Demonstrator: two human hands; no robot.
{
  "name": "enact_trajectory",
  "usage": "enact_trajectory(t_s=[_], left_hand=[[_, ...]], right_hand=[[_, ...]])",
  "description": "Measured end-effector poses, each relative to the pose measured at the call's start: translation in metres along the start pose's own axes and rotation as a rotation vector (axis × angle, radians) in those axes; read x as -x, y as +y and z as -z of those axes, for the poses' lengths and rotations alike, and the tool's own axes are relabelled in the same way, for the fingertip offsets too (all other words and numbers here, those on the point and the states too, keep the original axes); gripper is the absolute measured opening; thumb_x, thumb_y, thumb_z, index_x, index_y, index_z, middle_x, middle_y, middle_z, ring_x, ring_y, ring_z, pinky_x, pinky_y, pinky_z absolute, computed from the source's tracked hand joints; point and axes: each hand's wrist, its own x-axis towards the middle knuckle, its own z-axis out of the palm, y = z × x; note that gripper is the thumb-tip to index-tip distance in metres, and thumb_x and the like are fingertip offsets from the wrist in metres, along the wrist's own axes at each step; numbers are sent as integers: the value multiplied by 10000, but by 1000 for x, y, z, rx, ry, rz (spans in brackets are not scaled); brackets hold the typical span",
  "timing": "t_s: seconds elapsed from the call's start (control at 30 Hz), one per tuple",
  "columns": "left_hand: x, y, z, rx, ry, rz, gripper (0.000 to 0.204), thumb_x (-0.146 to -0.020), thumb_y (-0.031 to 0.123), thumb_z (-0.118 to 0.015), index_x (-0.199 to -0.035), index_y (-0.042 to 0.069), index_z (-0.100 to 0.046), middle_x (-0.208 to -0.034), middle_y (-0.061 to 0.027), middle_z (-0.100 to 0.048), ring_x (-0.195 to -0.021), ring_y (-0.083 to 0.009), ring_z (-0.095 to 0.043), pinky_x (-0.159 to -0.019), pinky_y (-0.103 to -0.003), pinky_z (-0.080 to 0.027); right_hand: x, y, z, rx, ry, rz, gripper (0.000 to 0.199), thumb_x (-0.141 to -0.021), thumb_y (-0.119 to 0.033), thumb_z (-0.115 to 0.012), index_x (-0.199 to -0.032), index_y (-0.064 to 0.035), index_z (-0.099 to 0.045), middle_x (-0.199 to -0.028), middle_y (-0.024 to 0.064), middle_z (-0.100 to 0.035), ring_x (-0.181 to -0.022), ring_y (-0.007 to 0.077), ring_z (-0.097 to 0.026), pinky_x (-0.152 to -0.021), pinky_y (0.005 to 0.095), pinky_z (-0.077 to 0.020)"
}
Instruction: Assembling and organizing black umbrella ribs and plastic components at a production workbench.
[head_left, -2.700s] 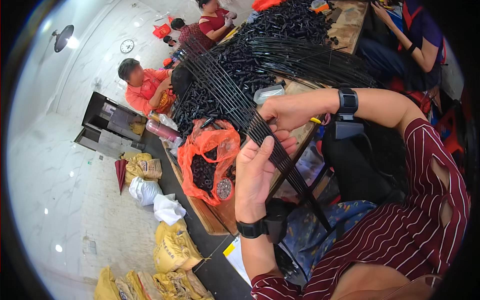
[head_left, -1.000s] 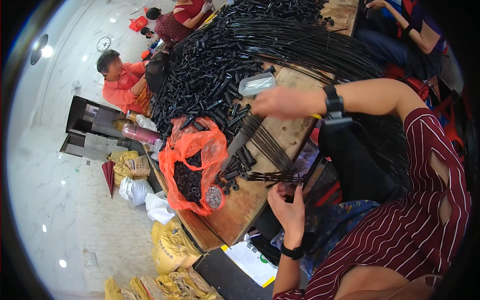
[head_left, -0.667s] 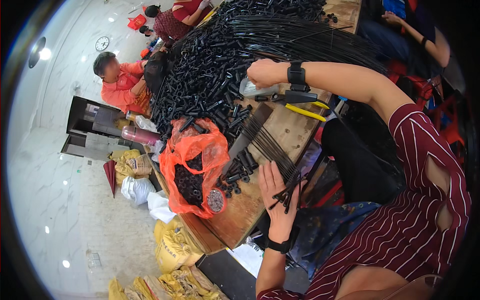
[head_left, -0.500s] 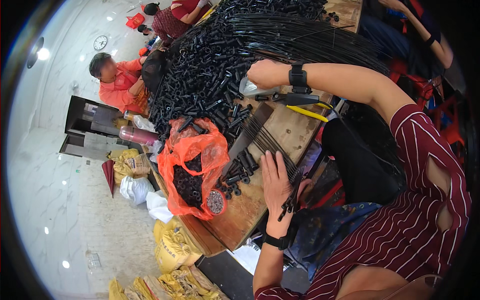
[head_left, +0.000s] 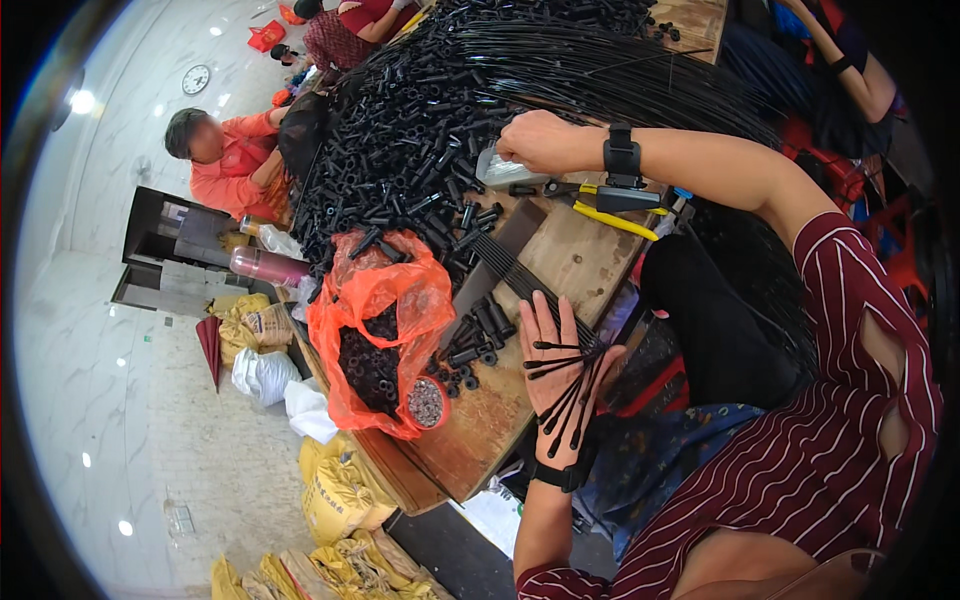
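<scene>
By the near edge of the brown wooden table [head_left: 570, 258], a bundle of thin black rods [head_left: 514, 274] slants its long axis toward the heaped black tubular parts [head_left: 400, 165], knobbed ends fanning back over the straight-fingered left hand [head_left: 550, 388] toward the wrist. The right hand [head_left: 545, 142] is at the clear plastic box [head_left: 492, 172], its grip hidden: apparently fetching, which calls next for keeping the rods gathered.

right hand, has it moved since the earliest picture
Yes, the right hand has moved to the clear plastic box, away from the left hand.
</scene>
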Motion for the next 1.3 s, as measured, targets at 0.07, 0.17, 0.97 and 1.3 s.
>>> enact_trajectory(t_s=[0.07, 0.17, 0.97, 1.3], left_hand=[[1, 3, 5, 12, -2, 17, 849, -724, 440, -741, -1355, -21, -409, -1458, -269, -300, -1361, -440, -266, -1090, -501, -286], [5, 1, 8, 24, 0, 44, 853, -709, 387, -770, -1361, -20, -399, -1475, -256, -282, -1371, -432, -254, -1088, -500, -284], [0, 1, 1, 45, 54, 35, 891, -661, 416, -800, -1308, -76, -433, -1405, -270, -385, -1340, -438, -314, -1087, -486, -300], [1, 2, 1, 38, 53, 30, 832, -709, 411, -769, -1302, -74, -445, -1415, -249, -389, -1340, -423, -322, -1094, -479, -294]], right_hand=[[-1, -8, -4, -99, 99, 61, 114, -723, -62, -602, -810, -41, -674, -764, 141, -657, -752, 323, -635, -660, 412, -499], [1, -37, -4, -243, 148, 189, 105, -686, -65, -604, -765, -46, -672, -746, 152, -657, -734, 320, -641, -622, 415, -496], [12, -53, -18, -92, -64, 178, 80, -706, -42, -590, -749, -28, -655, -708, 155, -638, -690, 339, -631, -626, 422, -494], [14, -52, -23, -78, -42, 183, 142, -715, -27, -572, -805, -36, -681, -732, 139, -633, -729, 329, -634, -657, 409, -509]])
